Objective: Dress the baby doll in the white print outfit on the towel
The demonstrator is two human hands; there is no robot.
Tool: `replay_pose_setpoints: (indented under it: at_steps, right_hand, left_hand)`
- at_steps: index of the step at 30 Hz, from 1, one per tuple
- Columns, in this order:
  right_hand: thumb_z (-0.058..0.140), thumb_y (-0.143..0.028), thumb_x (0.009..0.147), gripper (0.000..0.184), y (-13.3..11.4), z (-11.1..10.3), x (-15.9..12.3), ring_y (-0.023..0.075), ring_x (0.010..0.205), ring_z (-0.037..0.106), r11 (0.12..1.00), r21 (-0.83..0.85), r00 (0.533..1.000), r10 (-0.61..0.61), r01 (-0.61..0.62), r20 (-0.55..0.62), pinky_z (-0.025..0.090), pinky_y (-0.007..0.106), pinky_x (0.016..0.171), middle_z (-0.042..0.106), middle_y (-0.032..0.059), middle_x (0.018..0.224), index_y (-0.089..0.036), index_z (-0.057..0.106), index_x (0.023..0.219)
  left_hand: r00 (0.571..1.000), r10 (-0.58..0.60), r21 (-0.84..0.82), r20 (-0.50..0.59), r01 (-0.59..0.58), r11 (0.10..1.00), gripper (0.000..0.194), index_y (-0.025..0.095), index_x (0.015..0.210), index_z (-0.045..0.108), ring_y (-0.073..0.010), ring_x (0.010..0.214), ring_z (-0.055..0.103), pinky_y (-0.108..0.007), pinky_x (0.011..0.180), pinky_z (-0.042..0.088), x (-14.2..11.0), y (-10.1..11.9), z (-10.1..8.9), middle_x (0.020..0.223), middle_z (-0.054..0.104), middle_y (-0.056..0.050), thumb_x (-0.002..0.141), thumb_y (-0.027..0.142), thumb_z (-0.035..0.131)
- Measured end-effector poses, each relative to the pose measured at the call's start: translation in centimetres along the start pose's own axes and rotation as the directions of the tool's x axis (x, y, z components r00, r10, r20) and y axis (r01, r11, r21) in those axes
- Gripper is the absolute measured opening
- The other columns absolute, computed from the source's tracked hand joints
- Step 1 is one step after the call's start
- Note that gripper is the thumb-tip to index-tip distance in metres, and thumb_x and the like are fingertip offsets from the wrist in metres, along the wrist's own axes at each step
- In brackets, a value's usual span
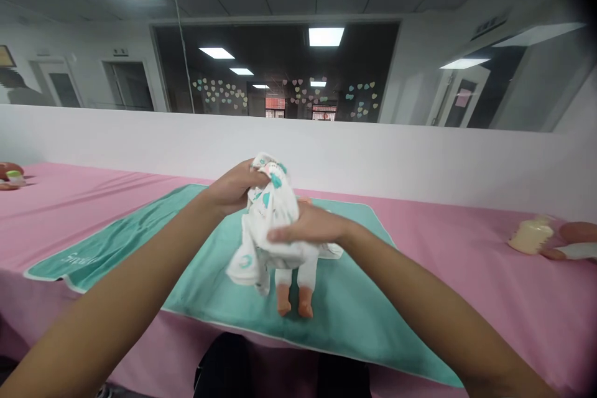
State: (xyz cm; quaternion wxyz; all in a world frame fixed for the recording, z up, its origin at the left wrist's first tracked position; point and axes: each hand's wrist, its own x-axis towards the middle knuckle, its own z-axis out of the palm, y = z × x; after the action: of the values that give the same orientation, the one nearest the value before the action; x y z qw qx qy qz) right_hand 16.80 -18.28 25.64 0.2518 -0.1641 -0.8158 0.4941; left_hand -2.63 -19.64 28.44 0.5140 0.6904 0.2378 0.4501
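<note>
A baby doll [290,289] stands upright on a teal changing mat [345,311], its bare feet showing below white trousers. A white garment with teal prints [268,211] is bunched over its head and body. My left hand [233,189] is closed on the top of the garment near the doll's head. My right hand [310,227] presses against the doll's middle, fingers wrapped round the cloth and body. The doll's head and arms are hidden under the garment.
The mat lies on a pink-covered table [466,273] backed by a white partition [373,161]. A cream bottle [529,237] and part of another doll [576,242] lie at the right edge. More doll items [12,177] sit at the far left.
</note>
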Motion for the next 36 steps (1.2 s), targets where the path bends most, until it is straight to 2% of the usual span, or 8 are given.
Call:
replay_pose_setpoints:
  at_steps: [4, 8, 10, 15, 22, 28, 34, 36]
  right_hand:
    - [0.074, -0.037, 0.063, 0.035, -0.1, -1.4, 0.0, 0.0195, 0.08, 0.061, 0.964, 0.197, 0.95, -0.12, 0.181, -0.288, 0.048, 0.031, 0.074, 0.066, 0.0037, 0.082, -0.014, 0.065, 0.088]
    - [0.076, -0.037, 0.06, 0.042, 0.5, 0.2, 0.0, 0.0213, 0.082, 0.062, 0.948, 0.315, 0.998, -0.034, 0.046, -0.046, 0.049, 0.033, 0.074, 0.066, 0.0055, 0.082, -0.014, 0.064, 0.092]
    - [0.073, -0.04, 0.064, 0.04, 0.7, 0.7, 0.3, 0.0197, 0.08, 0.062, 0.952, 0.306, 0.997, 0.008, 0.015, -0.076, 0.049, 0.032, 0.072, 0.066, 0.0057, 0.084, -0.015, 0.063, 0.093]
    - [0.072, -0.038, 0.065, 0.035, 0.5, -1.4, 0.9, 0.02, 0.08, 0.062, 0.925, 0.271, 0.907, -0.145, 0.266, -0.396, 0.049, 0.03, 0.07, 0.066, 0.0046, 0.081, -0.015, 0.064, 0.089]
    - [0.074, -0.042, 0.063, 0.049, 1.4, 1.4, 1.1, 0.0202, 0.084, 0.06, 0.954, 0.298, 1.0, -0.03, 0.027, 0.006, 0.049, 0.034, 0.076, 0.066, 0.0059, 0.088, -0.016, 0.061, 0.102]
    - [0.07, -0.041, 0.068, 0.033, 0.8, -1.7, 0.3, 0.0145, 0.071, 0.059, 0.98, 0.156, 0.972, -0.09, 0.126, -0.219, 0.047, 0.027, 0.068, 0.064, 0.0035, 0.078, -0.013, 0.065, 0.085]
    - [0.076, -0.042, 0.06, 0.045, 1.7, 0.5, 0.5, 0.018, 0.084, 0.059, 0.992, 0.128, 0.999, -0.009, 0.002, 0.051, 0.047, 0.031, 0.076, 0.065, 0.0051, 0.09, -0.017, 0.064, 0.095]
    - [0.076, -0.04, 0.061, 0.043, 1.7, 0.2, 0.6, 0.0182, 0.087, 0.059, 0.995, 0.099, 1.0, -0.022, 0.023, -0.011, 0.046, 0.031, 0.078, 0.066, 0.0048, 0.093, -0.018, 0.065, 0.096]
  left_hand:
    - [0.992, -0.127, 0.122, -0.025, 0.129, 0.984, 0.032, 0.014, 0.087, 0.062, -0.0176, 0.063, 0.06, -0.027, 0.056, 0.049, -0.7, -0.4, 0.3, 0.073, 0.064, -0.006, 0.066, 0.036, 0.07]
    - [0.995, 0.013, 0.244, -0.103, 0.013, 0.97, 0.04, 0.014, 0.091, 0.061, -0.0187, 0.071, 0.061, -0.026, 0.061, 0.049, -0.1, -0.2, 0.4, 0.078, 0.065, -0.003, 0.056, 0.027, 0.076]
    - [0.984, 0.098, 0.234, -0.147, -0.061, 0.97, 0.038, 0.015, 0.093, 0.061, -0.0181, 0.073, 0.061, -0.025, 0.063, 0.049, 0.2, 0.0, 0.2, 0.081, 0.065, -0.003, 0.06, 0.03, 0.073]
    - [0.96, -0.213, 0.328, 0.18, 0.146, 0.933, 0.035, 0.014, 0.09, 0.064, -0.0239, 0.08, 0.063, -0.031, 0.066, 0.051, 0.0, -0.2, -0.2, 0.087, 0.067, -0.009, 0.061, 0.032, 0.073]
    - [0.97, 0.033, 0.184, -0.242, 0.013, 0.983, 0.025, 0.013, 0.085, 0.062, -0.019, 0.068, 0.061, -0.025, 0.054, 0.047, 0.5, -0.8, 0.3, 0.078, 0.066, -0.006, 0.07, 0.034, 0.062]
    - [0.957, -0.243, 0.324, 0.157, 0.182, 0.928, 0.037, 0.015, 0.095, 0.062, -0.0227, 0.087, 0.06, -0.029, 0.07, 0.049, -0.9, -0.8, -0.4, 0.09, 0.066, -0.006, 0.061, 0.026, 0.072]
    - [0.99, 0.069, 0.259, -0.123, -0.035, 0.965, 0.012, 0.014, 0.072, 0.059, -0.012, 0.061, 0.054, -0.022, 0.055, 0.042, 0.0, -0.9, 0.3, 0.066, 0.059, 0.001, 0.064, 0.019, 0.067]
    - [0.988, 0.059, 0.257, -0.141, -0.021, 0.966, 0.011, 0.014, 0.075, 0.06, -0.0124, 0.065, 0.055, -0.022, 0.059, 0.043, 0.0, -1.3, 0.6, 0.069, 0.06, 0.0, 0.068, 0.022, 0.063]
